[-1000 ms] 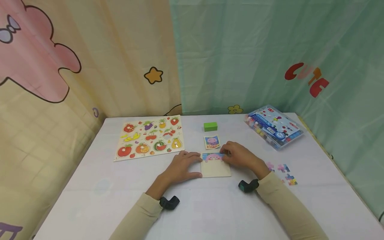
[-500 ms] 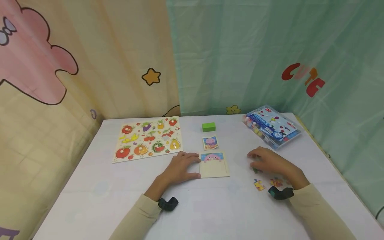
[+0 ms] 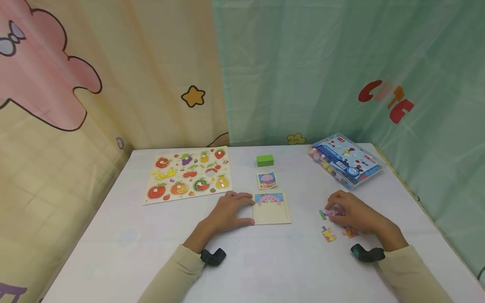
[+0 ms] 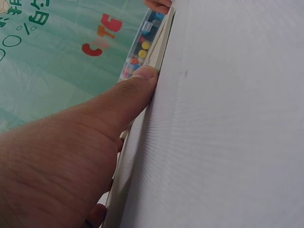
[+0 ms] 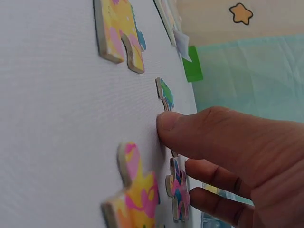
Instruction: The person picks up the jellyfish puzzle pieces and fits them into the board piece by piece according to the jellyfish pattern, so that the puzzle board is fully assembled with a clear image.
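Observation:
My left hand [image 3: 229, 211] rests against the left side of a small wooden puzzle board [image 3: 270, 215]; in the left wrist view its thumb [image 4: 145, 73] touches the board's edge. Along the top of the board lies a pink-and-blue picture strip [image 3: 270, 198]. To the right, my right hand [image 3: 350, 212] is low over loose jigsaw pieces, with thumb and fingertips pinching around a pink one [image 3: 330, 213], partly hidden. A green-tipped piece [image 3: 322, 214] shows beside it. A yellow piece [image 3: 328, 234] and a red-and-yellow piece [image 3: 350, 231] lie nearer me.
Behind the board are a small picture card [image 3: 267, 180] and a green block [image 3: 265, 160]. A fruit peg puzzle [image 3: 189, 174] lies at the back left. A clear case of coloured beads [image 3: 346, 160] is at the back right. Curtains hang behind the table.
My right hand has left the board's upper right, moved right to the loose pieces, then shifted slightly further right and closed its fingertips around one. The left hand stays at the board.

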Tool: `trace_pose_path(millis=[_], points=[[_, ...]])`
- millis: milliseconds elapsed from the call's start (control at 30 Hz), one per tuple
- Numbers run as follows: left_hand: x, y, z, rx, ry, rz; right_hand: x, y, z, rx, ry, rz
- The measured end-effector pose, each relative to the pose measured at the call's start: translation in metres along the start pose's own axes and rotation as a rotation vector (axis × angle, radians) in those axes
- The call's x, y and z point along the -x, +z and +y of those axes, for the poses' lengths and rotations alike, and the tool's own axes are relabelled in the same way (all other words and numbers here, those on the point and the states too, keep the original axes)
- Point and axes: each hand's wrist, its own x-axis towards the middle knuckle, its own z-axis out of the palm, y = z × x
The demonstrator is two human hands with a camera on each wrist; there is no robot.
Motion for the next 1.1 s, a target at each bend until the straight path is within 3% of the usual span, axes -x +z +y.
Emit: trace_pose_path(millis=[333,500,633,867,1100], points=[[-0.001,0.0,0.0,-0.009,0.003,0.009,0.002,0.004,0.007,-0.003,0.012,0.05],[-0.001,0.001,0.0,-0.011,0.005,0.008,-0.008,0.004,0.004,0.014,-0.01,0.086],[-0.001,0.001,0.0,-0.018,0.008,0.009,-0.026,0.007,-0.004,0.018,-0.058,0.087],[0.0,0.001,-0.001,-0.009,0.01,0.006,-0.075,0.02,-0.039,-0.046,-0.003,-0.007],[-0.001,0.0,-0.001,0.01,0.004,0.014,-0.118,0.043,-0.074,-0.038,-0.038,-0.066]])
